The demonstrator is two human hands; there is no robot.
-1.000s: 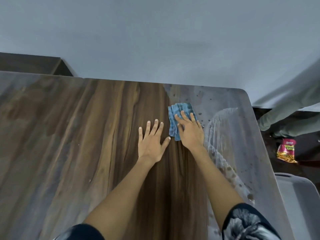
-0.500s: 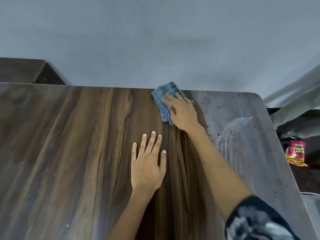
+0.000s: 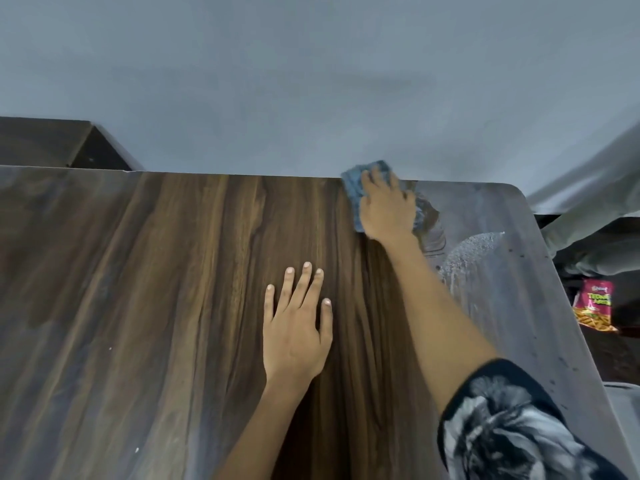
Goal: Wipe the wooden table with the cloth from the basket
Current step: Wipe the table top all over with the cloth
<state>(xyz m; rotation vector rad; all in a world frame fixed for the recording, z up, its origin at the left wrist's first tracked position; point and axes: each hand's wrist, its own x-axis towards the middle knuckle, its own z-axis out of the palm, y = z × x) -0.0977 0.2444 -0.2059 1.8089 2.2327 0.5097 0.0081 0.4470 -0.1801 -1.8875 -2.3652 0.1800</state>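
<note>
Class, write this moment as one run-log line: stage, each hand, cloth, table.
stage: wiping | right hand: presses blue cloth at far table edge | left hand: flat on wooden table

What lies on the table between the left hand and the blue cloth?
Nothing: in the head view, only bare dark wood of the table separates the flat left hand from the cloth under the right hand.

Glossy wood-grain table [image 3: 173,306], dusty at right; soft blue cloth [image 3: 353,188].
</note>
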